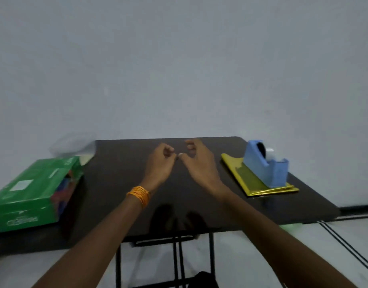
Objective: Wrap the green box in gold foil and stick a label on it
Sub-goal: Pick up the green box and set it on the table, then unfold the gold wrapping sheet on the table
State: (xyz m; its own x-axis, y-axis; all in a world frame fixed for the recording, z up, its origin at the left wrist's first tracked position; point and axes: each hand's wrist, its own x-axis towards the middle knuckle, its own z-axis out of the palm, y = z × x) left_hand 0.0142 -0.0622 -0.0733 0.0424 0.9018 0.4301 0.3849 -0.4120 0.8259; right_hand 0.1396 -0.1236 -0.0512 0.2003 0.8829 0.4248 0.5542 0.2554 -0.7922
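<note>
Looking down through the head camera, I see the left hand [160, 161] and the right hand [197, 161] held out side by side over the middle of the dark brown counter [120, 173], thumbs almost meeting. Each grip is narrow, with the fingers curled in toward the palm. A small pale speck sits between the thumb tips, and I cannot tell whether either hand pinches anything. A band of orange thread [138, 194] circles the left wrist. The glossy green cardboard box [33, 190] lies flat on the left part of the counter, well apart from the hands and close to the near edge. Its right end is open and shows coloured contents I cannot make out. Behind it, at the far left corner, stands a clear plastic container [73, 143]. On the right, the folded sheets of gold foil [241, 171] lie flat near the right edge, and a light blue plastic tape dispenser [266, 165] sits on top of them with its roll toward the far side. Between box and foil the dark surface is bare and faintly reflective, which leaves open room on both sides of the hands and toward the near edge. The far edge of the counter runs just beyond the fingers, close to a plain pale grey wall [179, 59]. Thin black metal legs [211, 256] hold the counter up over a pale floor [303, 246], where black cables [345, 242] run along the right.
</note>
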